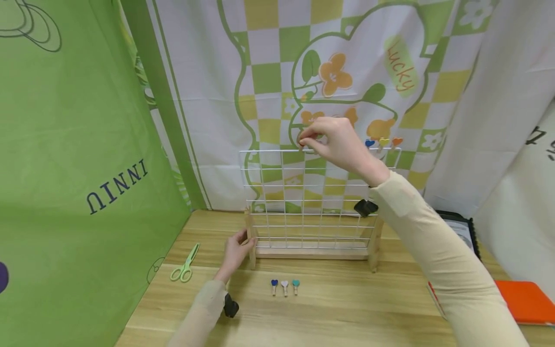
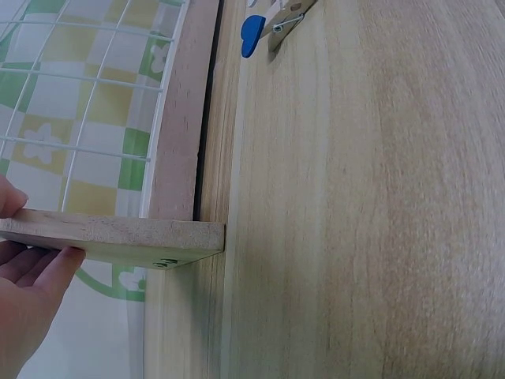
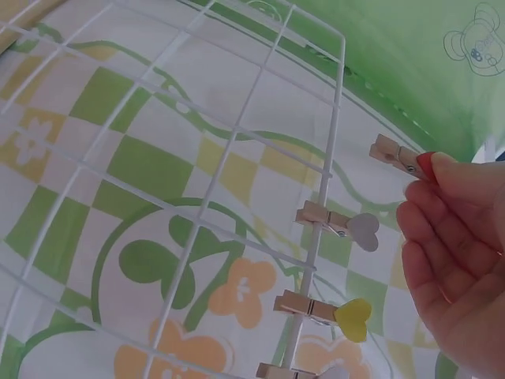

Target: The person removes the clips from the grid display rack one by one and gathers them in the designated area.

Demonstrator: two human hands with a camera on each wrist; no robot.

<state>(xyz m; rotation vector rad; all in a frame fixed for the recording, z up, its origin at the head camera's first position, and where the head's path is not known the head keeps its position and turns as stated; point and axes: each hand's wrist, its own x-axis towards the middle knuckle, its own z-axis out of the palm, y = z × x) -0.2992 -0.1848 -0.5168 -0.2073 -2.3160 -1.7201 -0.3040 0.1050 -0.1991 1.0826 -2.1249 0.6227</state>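
Between thumb and fingertips my right hand (image 1: 334,142) pinches a small wooden clothespin (image 3: 398,156) with a red heart, just off the top wire of a white wire grid (image 1: 284,185). Along that wire, clothespins with a pale heart (image 3: 363,232) and a yellow heart (image 3: 353,319) are clipped; the right wrist view cuts off another below. At the grid's right end the head view shows clothespins with a blue (image 1: 369,143), a yellow (image 1: 384,141) and an orange heart (image 1: 397,141). My left hand (image 1: 235,251) holds the left wooden side piece (image 2: 110,229) of the stand, thumb and fingers on opposite faces.
Three heart clothespins lie in a row before the stand: dark blue (image 1: 274,284), white (image 1: 284,285) and teal (image 1: 296,284). Green scissors (image 1: 186,267) lie left. To the right are a red-orange folder (image 1: 522,301) and a black-edged case (image 1: 470,226). Patterned cloth hangs behind.
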